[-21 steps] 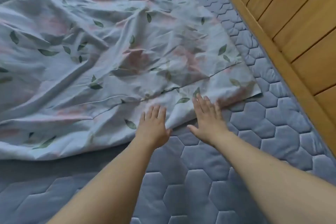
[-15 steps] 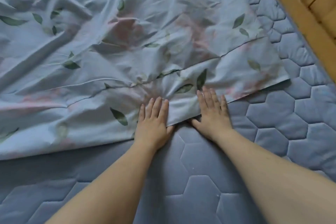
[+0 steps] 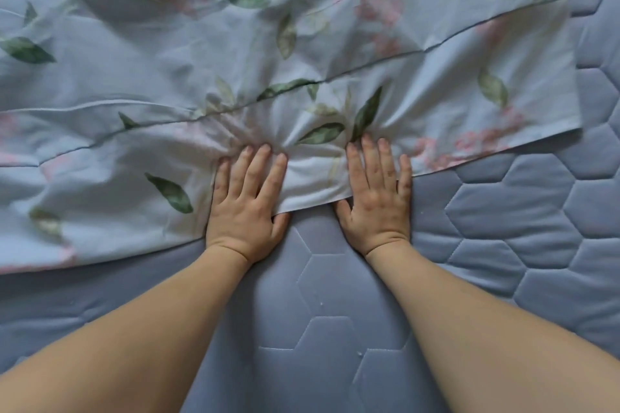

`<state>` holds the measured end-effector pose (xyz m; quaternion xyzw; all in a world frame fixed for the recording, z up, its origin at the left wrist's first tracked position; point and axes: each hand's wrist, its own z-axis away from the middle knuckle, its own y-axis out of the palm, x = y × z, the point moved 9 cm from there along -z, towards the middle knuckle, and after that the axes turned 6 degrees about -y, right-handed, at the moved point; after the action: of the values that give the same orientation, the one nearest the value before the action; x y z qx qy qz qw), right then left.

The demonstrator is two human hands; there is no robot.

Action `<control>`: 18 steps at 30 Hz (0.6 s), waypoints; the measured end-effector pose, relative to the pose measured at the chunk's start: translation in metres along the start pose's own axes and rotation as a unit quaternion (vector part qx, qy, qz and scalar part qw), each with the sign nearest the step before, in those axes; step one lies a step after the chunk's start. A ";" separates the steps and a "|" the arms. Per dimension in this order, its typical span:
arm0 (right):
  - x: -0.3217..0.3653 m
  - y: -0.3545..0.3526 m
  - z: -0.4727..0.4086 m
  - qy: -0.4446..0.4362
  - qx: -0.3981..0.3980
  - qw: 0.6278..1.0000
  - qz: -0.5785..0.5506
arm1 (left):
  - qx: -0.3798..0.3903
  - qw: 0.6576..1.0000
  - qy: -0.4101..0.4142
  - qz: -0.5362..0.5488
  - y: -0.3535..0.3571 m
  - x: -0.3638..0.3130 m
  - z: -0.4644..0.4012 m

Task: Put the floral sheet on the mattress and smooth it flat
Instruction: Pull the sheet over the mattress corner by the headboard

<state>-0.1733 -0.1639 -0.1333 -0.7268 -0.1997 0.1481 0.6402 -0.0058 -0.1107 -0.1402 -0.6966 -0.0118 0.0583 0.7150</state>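
The floral sheet (image 3: 302,43), pale blue with green leaves and pink blooms, lies rumpled over the far part of the blue quilted mattress (image 3: 335,329). Its near hem runs across the middle of the view. My left hand (image 3: 246,201) and my right hand (image 3: 377,198) lie side by side on that hem, fingers straight and pressing down on the cloth. Both thumbs sit at the hem's edge, partly tucked beneath it. The fabric bunches into small folds just beyond my fingertips. The sheet's right corner (image 3: 570,124) lies flat on the mattress.
Bare hexagon-stitched mattress stretches toward me below the hem and along the right side (image 3: 597,178). My two forearms cross it from the bottom of the view.
My head has leaned in closer, and the wooden wall has left the view. Both hands have slid forward onto the hem, and the cloth has gathered into creases ahead of the fingers.
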 end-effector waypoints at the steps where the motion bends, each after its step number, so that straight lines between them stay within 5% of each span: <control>1: 0.000 0.000 0.001 -0.002 0.000 1.000 0.001 | 0.000 1.000 0.001 0.000 0.000 -0.001 0.001; 18: 0.007 -0.031 0.011 -0.023 -0.091 0.993 -0.066 | -0.046 0.999 0.010 -0.024 -0.002 -0.011 0.011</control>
<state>-0.1755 -0.1477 -0.1042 -0.7635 -0.2744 0.1030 0.5755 -0.0181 -0.1013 -0.1368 -0.7286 -0.0239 0.0339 0.6836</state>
